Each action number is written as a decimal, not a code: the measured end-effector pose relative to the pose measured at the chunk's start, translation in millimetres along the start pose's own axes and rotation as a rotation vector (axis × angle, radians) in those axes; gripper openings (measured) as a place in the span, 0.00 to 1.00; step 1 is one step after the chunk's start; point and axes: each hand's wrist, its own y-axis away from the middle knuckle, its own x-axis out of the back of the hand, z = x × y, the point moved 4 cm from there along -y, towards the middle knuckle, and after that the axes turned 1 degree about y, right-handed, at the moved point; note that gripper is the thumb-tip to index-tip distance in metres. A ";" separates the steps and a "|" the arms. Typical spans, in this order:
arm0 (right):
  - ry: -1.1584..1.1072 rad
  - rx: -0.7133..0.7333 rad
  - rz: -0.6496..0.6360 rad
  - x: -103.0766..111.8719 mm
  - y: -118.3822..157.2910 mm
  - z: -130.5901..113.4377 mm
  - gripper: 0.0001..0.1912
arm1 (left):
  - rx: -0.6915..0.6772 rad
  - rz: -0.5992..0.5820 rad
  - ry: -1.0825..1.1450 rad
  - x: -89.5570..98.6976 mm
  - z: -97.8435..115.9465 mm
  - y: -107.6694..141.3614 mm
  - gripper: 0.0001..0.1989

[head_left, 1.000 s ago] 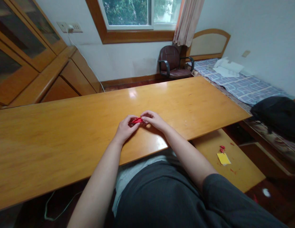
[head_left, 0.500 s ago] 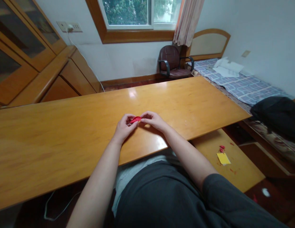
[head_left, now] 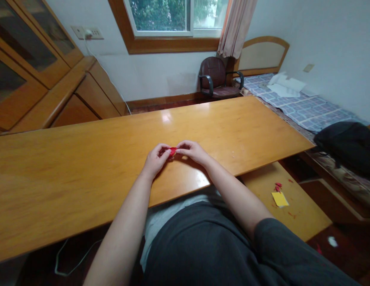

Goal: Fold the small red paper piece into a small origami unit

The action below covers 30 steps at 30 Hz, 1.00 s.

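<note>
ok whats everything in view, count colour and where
table: 1, orange-brown, centre
red piece: 1, red, fingertips, over table
low board: 1, yellow-brown, lower right
yellow square: 1, yellow, on board
red bits: several, red, on board
white scrap: 1, white, floor, right
chair: 1, maroon, far side
bed: 1, blue-grey check cover, right
papers: uncountable, white, on bed
bag: 1, black, on bed
window: 1, white frame, back wall
curtain: 1, pink, beside window
cabinet: 1, brown, left
left hand, right hand: 2, bare, at red piece

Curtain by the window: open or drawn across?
Open: the curtain hangs bunched to the right of the window, leaving the visible glass uncovered.
</note>
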 end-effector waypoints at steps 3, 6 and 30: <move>0.035 -0.007 -0.009 -0.5 0.9 0.3 0.14 | 0.002 0.020 -0.052 0.5 -1.1 -0.9 0.14; 0.055 -0.007 -0.011 -1.1 1.9 -0.6 0.14 | 0.024 0.009 -0.016 -0.2 -2.1 -1.2 0.14; 0.092 0.009 -0.022 -0.1 -1.6 3.5 0.13 | -0.190 -0.022 -0.202 1.8 5.2 -2.2 0.11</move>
